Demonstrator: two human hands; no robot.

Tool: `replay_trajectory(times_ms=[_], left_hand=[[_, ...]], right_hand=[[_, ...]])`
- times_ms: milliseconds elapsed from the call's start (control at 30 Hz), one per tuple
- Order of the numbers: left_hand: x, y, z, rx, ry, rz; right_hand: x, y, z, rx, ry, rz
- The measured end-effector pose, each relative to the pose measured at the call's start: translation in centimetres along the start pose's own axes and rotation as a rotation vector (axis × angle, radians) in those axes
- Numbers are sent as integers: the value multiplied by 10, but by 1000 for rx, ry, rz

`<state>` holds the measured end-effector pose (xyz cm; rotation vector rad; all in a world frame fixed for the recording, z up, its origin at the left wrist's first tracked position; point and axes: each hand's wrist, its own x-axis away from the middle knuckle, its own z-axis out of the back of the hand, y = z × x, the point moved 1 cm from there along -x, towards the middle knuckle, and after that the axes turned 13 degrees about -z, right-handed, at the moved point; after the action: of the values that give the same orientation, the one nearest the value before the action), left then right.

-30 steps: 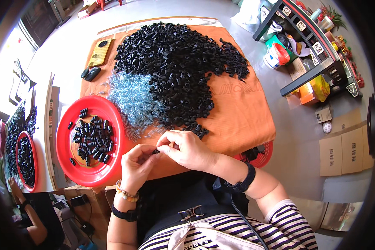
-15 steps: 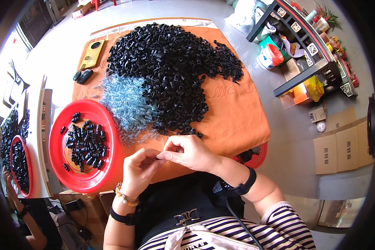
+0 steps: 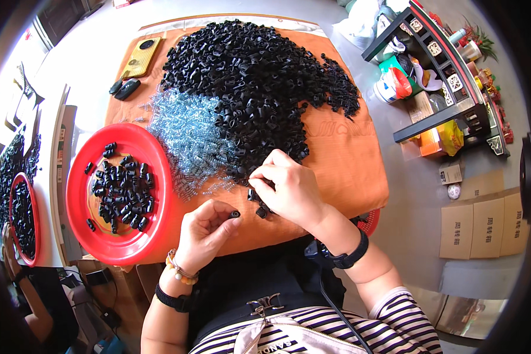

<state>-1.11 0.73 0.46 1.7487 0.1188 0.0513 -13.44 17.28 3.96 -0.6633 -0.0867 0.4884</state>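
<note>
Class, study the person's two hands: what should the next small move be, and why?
Probably the right hand should pinch up one of the loose black pieces beside it. The left hand holds a small black part, while the right is at the near edge of the black pile; whether it grips anything is unclear.

Held part (image 3: 235,214): small black tube, opening visible, right of red tray (image 3: 75,194)
Loose pieces (image 3: 261,212): black, farther right of tray
Black heap (image 3: 242,71): jumbled, beyond tray, rightward
</note>
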Motion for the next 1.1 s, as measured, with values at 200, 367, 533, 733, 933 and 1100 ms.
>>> replay_trajectory(times_ms=[200,367,533,733,933,1100], left_hand=[[0,1,0,24,0,-5],[0,-3,2,17,-5,-30],[-1,-3,-1,47,10,-49],[1,-7,1,-11,-10,-63],[-1,-7,-2,17,1,-66],[-1,-8,-2,-4,19,-64]], right_hand=[[3,-7,-18,196,-12,55],[10,-11,-25,183,-53,120],[15,-16,-24,95,-114,229],[18,-14,-26,62,-155,260],[19,-10,-28,91,-125,290],[16,-12,-22,89,-147,244]])
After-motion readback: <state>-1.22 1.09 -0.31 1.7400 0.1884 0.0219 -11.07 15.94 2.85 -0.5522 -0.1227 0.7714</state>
